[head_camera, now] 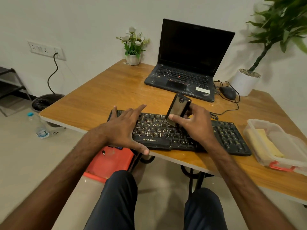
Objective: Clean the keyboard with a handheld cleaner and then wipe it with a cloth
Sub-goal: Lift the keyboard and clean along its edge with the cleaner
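Where the worktop (99, 97) runs along its near edge, the items stand as follows.

- Keyboard (152, 128): black, full width with a number pad at its right end, pale legends on the keys, "ZEBRONICS" printed on the front lip. Specks of dust show among the keys. It lies flat, close along the near edge.
- Cleaner (178, 107): a small dark box of a thing with a glossy front panel and a round button near the top. A pale nozzle at the bottom touches the keys around the middle of the keyboard. It stands tilted, its top leaning away.
- Right hand (197, 127): wrapped round the cleaner, thumb across the near face and fingers behind.
- Left hand (123, 128): spread wide and flat over the keyboard's left end, thumb out past the front lip, holding nothing.
- Box (282, 163): clear plastic with an orange clasp, just right of the keyboard. A yellow cloth (264, 141) lies folded inside.
- Laptop (191, 63): black, lid up, screen dark, at the far side.
- Mouse (228, 92): dark and corded, right of the laptop.
- Flowers (132, 44): white, in a small pot at the far corner.
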Demonstrator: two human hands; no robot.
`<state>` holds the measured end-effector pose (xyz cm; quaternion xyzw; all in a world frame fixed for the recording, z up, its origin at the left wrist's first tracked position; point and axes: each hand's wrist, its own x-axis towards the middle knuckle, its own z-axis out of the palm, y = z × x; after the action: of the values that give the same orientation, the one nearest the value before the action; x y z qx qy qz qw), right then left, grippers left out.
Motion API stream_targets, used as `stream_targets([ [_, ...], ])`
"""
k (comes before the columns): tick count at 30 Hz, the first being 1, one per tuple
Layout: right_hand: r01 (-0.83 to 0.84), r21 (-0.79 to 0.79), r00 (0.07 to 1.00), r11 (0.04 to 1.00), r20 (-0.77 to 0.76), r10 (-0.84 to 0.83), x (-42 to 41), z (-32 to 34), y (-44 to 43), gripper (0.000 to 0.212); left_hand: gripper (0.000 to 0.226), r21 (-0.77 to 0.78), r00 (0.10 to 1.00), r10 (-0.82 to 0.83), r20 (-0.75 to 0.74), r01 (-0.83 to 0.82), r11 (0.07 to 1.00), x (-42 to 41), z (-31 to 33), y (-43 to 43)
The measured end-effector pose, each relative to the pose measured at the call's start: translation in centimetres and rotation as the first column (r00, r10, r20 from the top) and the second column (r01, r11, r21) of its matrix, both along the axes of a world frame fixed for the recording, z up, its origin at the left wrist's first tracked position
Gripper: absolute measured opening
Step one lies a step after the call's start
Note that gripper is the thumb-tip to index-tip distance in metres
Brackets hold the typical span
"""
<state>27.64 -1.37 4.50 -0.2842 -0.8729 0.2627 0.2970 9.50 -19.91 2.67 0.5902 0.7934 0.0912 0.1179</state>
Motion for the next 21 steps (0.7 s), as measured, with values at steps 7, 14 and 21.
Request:
stream_targets([
  [7,-0.183,-0.148,0.983,0.972,-0.026,0.181,1.2,-0.5,-1.0,0.042,0.152,0.078,0.997,-0.025,-0.078,0.032,0.996,0.7,0.2,1.0],
  [14,-0.190,-0.185,0.982,0.964,-0.046,0.184,1.8,-0.4,-0.7,0.036,0.144,0.122,1.000,0.026,-0.003,-0.026,0.992,-1.1,-0.8,-1.3],
  [21,-0.089,-0.056,0.996,0.994,0.002,0.089,1.5,0.0,-0.4,0.049,0.147,0.219,0.965,0.009,0.262,-0.069,0.973,-2.5,-1.1,-4.2],
])
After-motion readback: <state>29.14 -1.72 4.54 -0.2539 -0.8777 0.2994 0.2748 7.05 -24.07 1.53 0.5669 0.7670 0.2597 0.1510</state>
